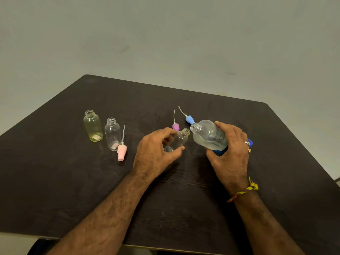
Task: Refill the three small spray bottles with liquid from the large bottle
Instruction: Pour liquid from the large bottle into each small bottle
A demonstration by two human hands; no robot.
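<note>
Pink sprayer beside clear bottle

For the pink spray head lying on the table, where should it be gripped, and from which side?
Grip the pink spray head across its ribbed collar, coming from above. It lies flat on the dark table, nozzle toward the person, thin dip tube pointing away beside the clear small bottle, so the collar looks like the sturdiest part and the tube probably bends.

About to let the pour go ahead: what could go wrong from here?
The large bottle, tipped in the right hand, has a much wider mouth than the small bottle tilted in the left hand, so liquid may splash onto the table. The purple spray head behind could get wet.
</note>
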